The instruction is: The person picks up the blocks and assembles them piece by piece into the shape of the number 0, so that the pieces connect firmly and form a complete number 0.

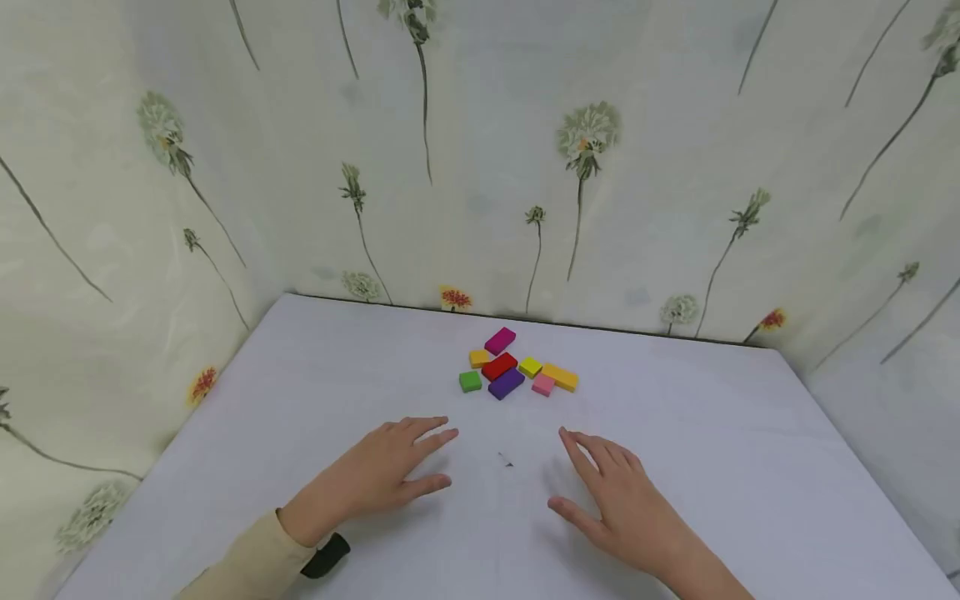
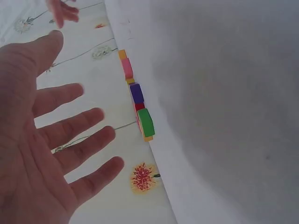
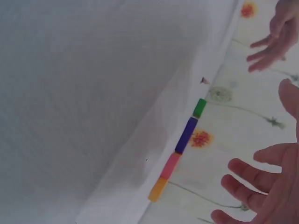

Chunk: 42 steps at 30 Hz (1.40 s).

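Several coloured blocks lie in a loose cluster toward the back middle of the white table: a magenta block [image 1: 500, 340], a red block [image 1: 499, 367], a purple block [image 1: 506, 383], a green block [image 1: 470, 381], a pink block [image 1: 543, 384], a yellow block [image 1: 530, 367], a long orange block [image 1: 561, 377] and a small orange block [image 1: 479, 358]. My left hand [image 1: 386, 468] is held over the table, in front and left of them, fingers spread, holding nothing. Opposite it, my right hand [image 1: 618, 500] has its fingers extended and also holds nothing. Neither hand touches a block.
The white table [image 1: 712, 433] ends at a back edge against a curtain [image 1: 480, 167] printed with dandelions. A small dark mark [image 1: 507, 461] shows on the tabletop between the hands. Around the left wrist, below the beige sleeve, is a black band [image 1: 326, 557].
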Available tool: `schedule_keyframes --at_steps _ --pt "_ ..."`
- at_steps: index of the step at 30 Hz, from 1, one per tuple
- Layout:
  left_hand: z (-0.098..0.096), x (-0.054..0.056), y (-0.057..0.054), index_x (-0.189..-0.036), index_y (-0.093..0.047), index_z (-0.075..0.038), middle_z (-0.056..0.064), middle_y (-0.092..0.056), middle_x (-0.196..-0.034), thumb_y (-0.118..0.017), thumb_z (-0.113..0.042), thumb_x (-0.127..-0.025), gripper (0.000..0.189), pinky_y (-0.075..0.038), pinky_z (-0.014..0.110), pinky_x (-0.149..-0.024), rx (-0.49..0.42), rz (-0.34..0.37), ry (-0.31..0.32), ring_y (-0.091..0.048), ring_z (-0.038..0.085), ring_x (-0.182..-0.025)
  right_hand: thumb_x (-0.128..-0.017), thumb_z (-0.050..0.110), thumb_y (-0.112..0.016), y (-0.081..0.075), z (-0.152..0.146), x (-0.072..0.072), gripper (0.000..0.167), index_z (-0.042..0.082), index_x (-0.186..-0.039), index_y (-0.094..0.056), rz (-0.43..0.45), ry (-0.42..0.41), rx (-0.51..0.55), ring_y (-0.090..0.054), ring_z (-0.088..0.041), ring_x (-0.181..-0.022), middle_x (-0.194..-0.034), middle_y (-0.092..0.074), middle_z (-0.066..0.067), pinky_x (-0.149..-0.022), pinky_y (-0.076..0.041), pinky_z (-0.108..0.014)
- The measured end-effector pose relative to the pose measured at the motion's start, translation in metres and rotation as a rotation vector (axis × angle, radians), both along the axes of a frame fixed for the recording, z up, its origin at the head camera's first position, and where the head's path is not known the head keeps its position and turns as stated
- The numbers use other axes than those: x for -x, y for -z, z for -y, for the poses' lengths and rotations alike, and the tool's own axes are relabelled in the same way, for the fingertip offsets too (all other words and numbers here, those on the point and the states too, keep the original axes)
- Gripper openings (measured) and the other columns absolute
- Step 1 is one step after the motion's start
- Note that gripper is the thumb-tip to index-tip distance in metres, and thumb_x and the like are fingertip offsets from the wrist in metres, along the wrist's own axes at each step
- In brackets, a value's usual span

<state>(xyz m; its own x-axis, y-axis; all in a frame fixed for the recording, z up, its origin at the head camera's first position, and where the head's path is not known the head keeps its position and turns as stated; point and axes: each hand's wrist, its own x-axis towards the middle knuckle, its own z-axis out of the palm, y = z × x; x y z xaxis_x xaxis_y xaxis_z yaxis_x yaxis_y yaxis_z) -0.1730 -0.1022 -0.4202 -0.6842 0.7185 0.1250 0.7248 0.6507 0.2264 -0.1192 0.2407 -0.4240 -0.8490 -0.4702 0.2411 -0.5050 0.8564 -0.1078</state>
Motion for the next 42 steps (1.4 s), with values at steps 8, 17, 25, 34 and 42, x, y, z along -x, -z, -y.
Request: schedule_keyframes --at_steps 8,17,25,34,42 --pt "-0.011 0.019 0.006 -0.131 -0.062 -0.011 0.003 -0.06 -0.111 -0.06 -0.043 -0.096 0.047 -0.052 0.031 -0.078 -0.126 0.119 -0.05 -0.059 0.015 -0.093 -0.094 0.05 -0.059 0.006 -0.007 0.027 0.063 0.014 -0.145 -0.049 0.162 0.093 0.144 -0.056 -0.022 -0.104 -0.12 -0.058 -0.004 -0.086 -0.049 -0.045" --pt "-0.045 0.046 0.015 -0.122 -0.067 -0.006 0.005 -0.064 -0.102 -0.063 -0.034 -0.096 0.039 -0.052 0.033 -0.08 -0.134 0.175 -0.177 -0.06 0.016 -0.091 -0.096 0.027 -0.063 0.01 -0.003 0.063 0.043 0.002 -0.132 -0.059 0.268 0.13 0.333 -0.056 -0.012 -0.08 -0.096 -0.064 -0.002 -0.067 -0.048 -0.03" --pt "-0.083 0.068 0.023 -0.134 -0.058 -0.004 0.009 -0.06 -0.121 -0.065 -0.03 -0.095 0.047 -0.048 0.037 -0.094 -0.201 0.208 -0.273 -0.056 0.021 -0.11 -0.098 0.03 -0.06 0.008 -0.001 0.096 0.044 0.001 -0.131 -0.06 0.277 0.282 0.335 -0.057 -0.02 -0.079 -0.096 -0.064 -0.009 -0.067 -0.049 -0.034" --pt "-0.116 0.085 0.024 -0.11 -0.065 -0.002 0.011 -0.055 -0.103 -0.068 -0.025 -0.094 0.029 -0.052 0.03 -0.082 -0.211 0.11 -0.35 -0.057 0.019 -0.089 -0.096 0.03 -0.064 0.016 0.006 0.121 0.045 -0.001 -0.128 -0.061 0.23 0.295 0.239 -0.059 -0.029 -0.087 -0.098 -0.062 -0.016 -0.076 -0.052 -0.044" --pt "-0.13 0.095 0.023 -0.097 -0.063 -0.001 0.012 -0.052 -0.099 -0.068 -0.023 -0.094 0.023 -0.053 0.025 -0.075 -0.157 0.007 -0.359 -0.053 0.017 -0.081 -0.095 0.032 -0.065 0.014 0.019 0.137 0.046 -0.002 -0.126 -0.062 0.229 0.314 0.2 -0.059 -0.03 -0.089 -0.104 -0.062 -0.018 -0.08 -0.053 -0.044"
